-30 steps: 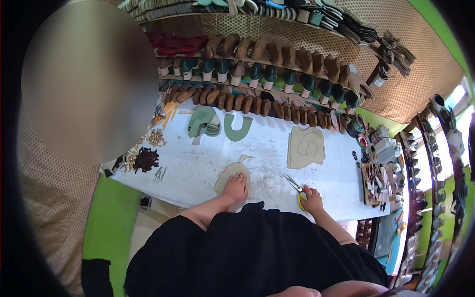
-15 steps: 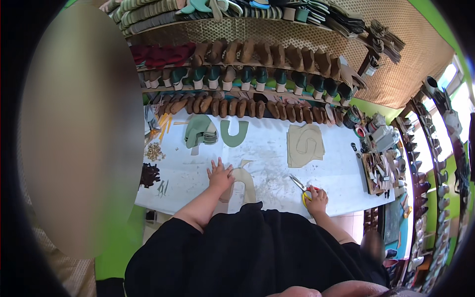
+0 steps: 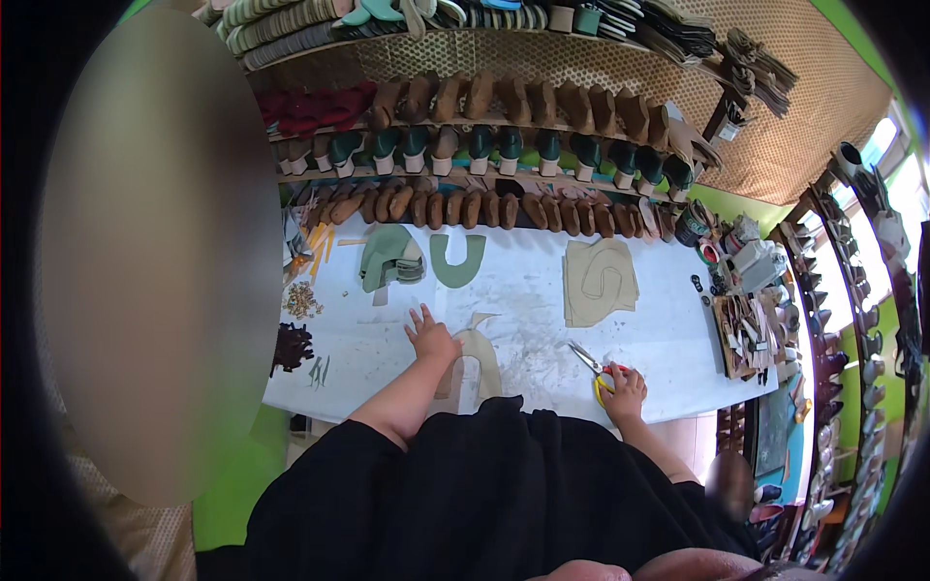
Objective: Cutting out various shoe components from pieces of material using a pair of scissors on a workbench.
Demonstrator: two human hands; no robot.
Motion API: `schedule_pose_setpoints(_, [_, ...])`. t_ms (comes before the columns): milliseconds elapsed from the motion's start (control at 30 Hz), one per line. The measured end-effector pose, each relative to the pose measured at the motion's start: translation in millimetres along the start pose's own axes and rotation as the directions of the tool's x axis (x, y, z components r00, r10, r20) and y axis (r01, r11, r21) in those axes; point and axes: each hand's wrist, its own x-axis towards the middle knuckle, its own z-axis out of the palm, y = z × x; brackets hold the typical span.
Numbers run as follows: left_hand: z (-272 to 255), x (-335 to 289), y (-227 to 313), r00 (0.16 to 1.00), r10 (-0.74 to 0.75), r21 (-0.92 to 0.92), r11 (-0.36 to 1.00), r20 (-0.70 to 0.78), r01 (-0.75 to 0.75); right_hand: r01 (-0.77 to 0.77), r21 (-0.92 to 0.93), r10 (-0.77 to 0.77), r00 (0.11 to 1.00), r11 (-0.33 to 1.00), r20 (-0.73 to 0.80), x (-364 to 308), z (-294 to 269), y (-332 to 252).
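My left hand [image 3: 432, 339] lies on the white-topped table with its fingers spread, its thumb side touching the edge of a beige U-shaped piece [image 3: 481, 360] that looks like leather or fabric. A thin beige offcut [image 3: 484, 317] sits just beyond that piece, and a brownish flat piece [image 3: 446, 383] shows partly under my left forearm. At the right, my right hand [image 3: 628, 390] is closed around the red and yellow handles of a pair of scissors [image 3: 587, 357]. The slightly parted blades rest on the table and point away to the left.
Stacked green cut pieces [image 3: 389, 254] and a green U-shaped piece [image 3: 475, 259] lie at the far left. Beige sheets [image 3: 601, 286] are farther right. A tool box [image 3: 746, 339] stands at the right edge. Behind the table are shelves of shoes [image 3: 480, 145]. A large blurred area covers the left side.
My left hand has shifted slightly, and its fingers look a little closer together. The right hand stays on the scissors. The whole view has shifted slightly.
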Motion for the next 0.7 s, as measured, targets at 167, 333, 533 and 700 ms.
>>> schedule_pose_setpoints(167, [4.3,-20.2,-2.7,0.998,-0.013,-0.007,1.000,0.055,0.013,0.019,0.027,-0.018,1.000,0.999,-0.012,-0.8,-1.4,2.9])
schedule_pose_setpoints(333, [21.8,-22.4,-21.7,0.994,0.095,-0.143,0.986,0.059,-0.086,0.069,0.045,-0.068,0.997,0.997,-0.028,7.4,-4.6,6.3])
schedule_pose_setpoints(533, [-18.0,-18.3,-15.5,0.892,0.326,-0.113,0.920,-0.314,-0.376,0.082,0.020,-0.083,0.997,0.996,0.007,23.6,-21.5,-2.6])
schedule_pose_setpoints(700, [-98.4,-46.7,10.8,0.797,0.489,-0.048,0.842,-0.354,-0.538,0.291,0.246,-0.265,0.955,0.925,-0.132,62.7,-40.0,-51.7])
